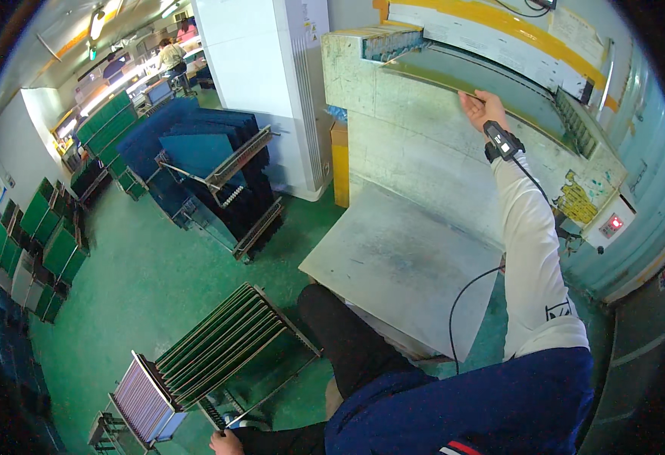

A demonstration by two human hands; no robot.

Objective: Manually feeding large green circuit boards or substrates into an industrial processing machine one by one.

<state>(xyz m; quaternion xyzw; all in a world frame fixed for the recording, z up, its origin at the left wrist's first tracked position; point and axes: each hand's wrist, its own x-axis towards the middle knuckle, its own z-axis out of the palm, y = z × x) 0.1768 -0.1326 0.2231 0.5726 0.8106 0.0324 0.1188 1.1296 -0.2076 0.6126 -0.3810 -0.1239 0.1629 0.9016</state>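
Note:
My right hand (484, 111) reaches up to a pale, paint-stained machine (416, 136) with a wide opening along its top. Its fingers are closed on the front edge of a thin greenish panel (469, 85) that lies across this opening. A black device with a cable is strapped to my right wrist. Low in the picture, my left hand (227, 443) is closed at the end of a dark toothed bar (213, 415) on a metal rack; part of this hand is cut off by the lower edge. Several green panels (222, 345) stand upright in that rack.
A grey board (416, 262) lies flat in front of the machine. On the left stands a wheeled rack (245, 163) of dark blue panels. More green panels (44, 216) line the far left. A control box (613, 222) with a red light sits right. People work at the back.

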